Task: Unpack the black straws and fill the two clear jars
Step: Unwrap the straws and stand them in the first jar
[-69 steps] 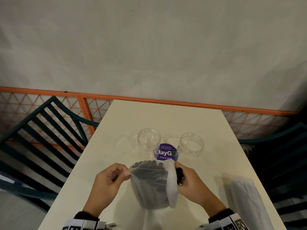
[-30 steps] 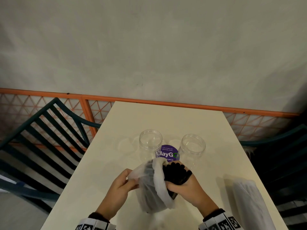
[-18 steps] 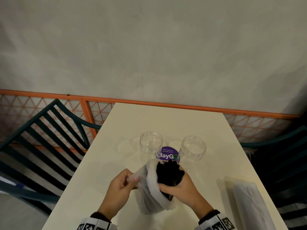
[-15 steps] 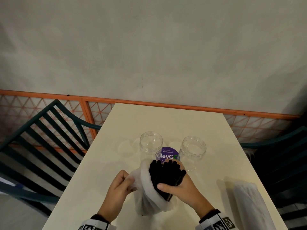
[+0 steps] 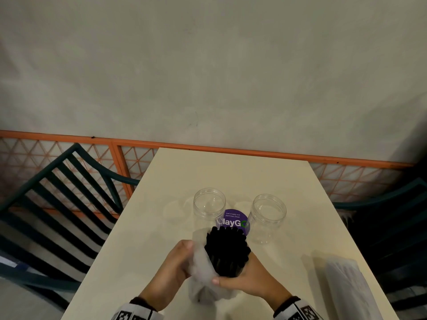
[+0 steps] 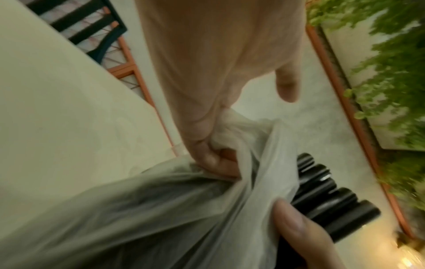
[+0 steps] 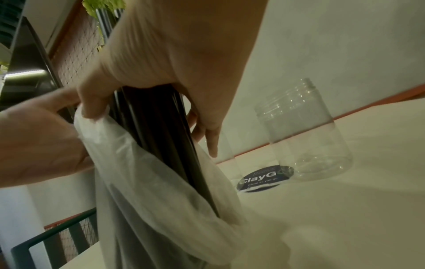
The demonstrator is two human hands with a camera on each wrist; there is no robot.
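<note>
The right hand (image 5: 248,278) wraps around the bunch of black straws (image 5: 227,249), half out of the plastic bag (image 5: 203,280). The left hand (image 5: 175,264) pinches the bag. Two clear jars (image 5: 209,204) stand just behind on the table (image 5: 231,172).

Lower ends of the black straws (image 5: 227,250) are veiled inside the plastic bag (image 5: 203,273), below the right hand (image 5: 249,277).
</note>
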